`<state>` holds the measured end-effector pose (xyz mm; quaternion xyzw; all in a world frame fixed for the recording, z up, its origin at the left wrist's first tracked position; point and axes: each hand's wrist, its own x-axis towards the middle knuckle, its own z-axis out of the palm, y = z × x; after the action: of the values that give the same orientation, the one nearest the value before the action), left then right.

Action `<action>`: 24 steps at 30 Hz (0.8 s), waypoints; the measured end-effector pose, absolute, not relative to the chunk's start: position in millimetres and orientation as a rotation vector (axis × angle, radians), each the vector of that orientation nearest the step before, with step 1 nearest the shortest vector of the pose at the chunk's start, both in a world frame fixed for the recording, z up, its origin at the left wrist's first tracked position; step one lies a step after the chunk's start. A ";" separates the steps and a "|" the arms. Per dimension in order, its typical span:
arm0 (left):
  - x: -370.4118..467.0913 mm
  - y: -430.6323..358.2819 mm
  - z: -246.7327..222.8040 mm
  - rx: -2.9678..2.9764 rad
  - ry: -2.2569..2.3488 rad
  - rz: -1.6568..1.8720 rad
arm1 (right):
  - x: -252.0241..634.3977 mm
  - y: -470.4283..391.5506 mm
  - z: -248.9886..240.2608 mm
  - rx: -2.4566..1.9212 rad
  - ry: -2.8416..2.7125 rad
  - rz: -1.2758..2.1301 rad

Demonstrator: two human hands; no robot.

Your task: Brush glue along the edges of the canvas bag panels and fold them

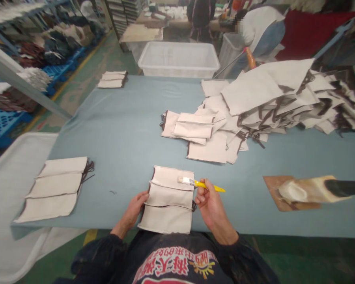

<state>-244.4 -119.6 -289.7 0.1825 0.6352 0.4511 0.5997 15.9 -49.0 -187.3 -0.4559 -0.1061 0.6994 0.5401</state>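
A cream cloth piece [167,197] with several overlapping panels and dark edging lies at the table's near edge in front of me. My left hand [135,209] is at its left edge, with the fingers pressed on the border. In my right hand [209,203] is a brush with a yellow handle [215,187], pinched between thumb and fingers. The pale bristles point left and rest over the top panel of the cloth piece. Dark cord shows at the cloth's right edge, beside my right hand.
Cloth pieces [55,187] lie at the left, with another stack [113,79] at the far left corner. A large heap [260,94] covers the back right. A glue-smeared container [310,191] sits on a brown board at the right. Beyond the table are a white tub [179,59] and people.
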 end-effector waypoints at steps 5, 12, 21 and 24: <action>-234.6 -152.4 -298.6 0.363 1.593 1.044 | 9.2 -51.8 -192.8 -1.104 -0.287 1.702; -231.5 -178.5 -285.4 0.355 1.760 1.036 | 6.5 -55.4 -194.7 -1.139 -0.329 1.717; -220.4 -171.1 -267.0 0.518 1.340 0.901 | 1.1 -65.5 -199.8 -1.171 -0.404 1.753; -218.5 -168.7 -262.5 0.601 1.319 0.892 | 0.1 -69.4 -194.5 -1.144 -0.404 1.793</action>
<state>-218.5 -168.7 -262.5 0.2654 0.5826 0.3942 0.6594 0.1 -69.4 -194.5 -0.4667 -0.1646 0.7315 0.4690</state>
